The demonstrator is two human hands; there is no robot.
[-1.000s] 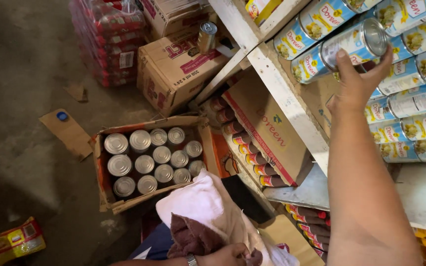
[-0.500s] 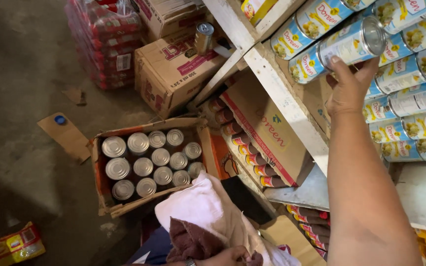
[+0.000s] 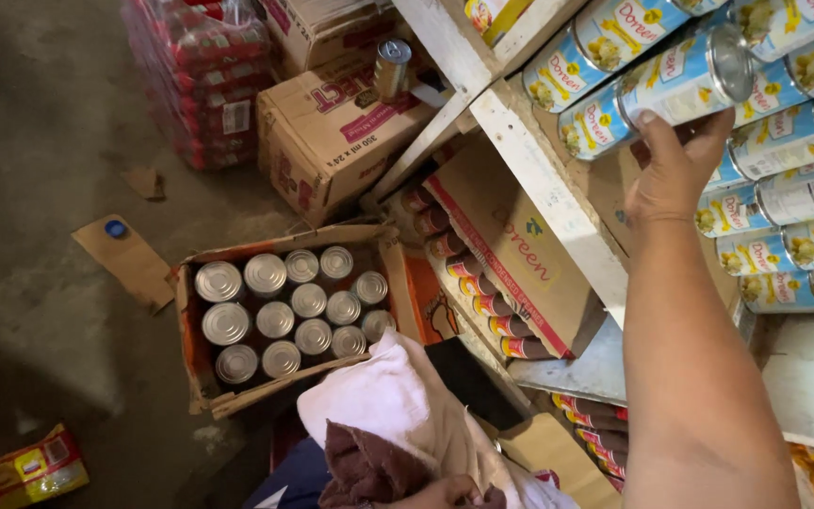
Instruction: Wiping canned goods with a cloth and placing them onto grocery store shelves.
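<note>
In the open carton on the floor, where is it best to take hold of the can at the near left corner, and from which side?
Probably from straight above. The can stands upright in the open carton, packed against neighbouring cans and the cardboard wall, so its sides are mostly blocked. Only the round silver top is free; the grip should close on its rim, fingertips working down where the wall gives room.

At your 1 o'clock, the white shelf (image 3: 529, 179) carries stacked blue-labelled cans (image 3: 803, 198). On the concrete floor (image 3: 40, 311) at 9 o'clock sits an open carton (image 3: 202, 377) of 13 silver-topped cans (image 3: 275, 319), with a cardboard scrap (image 3: 129, 259) beside it.
</note>
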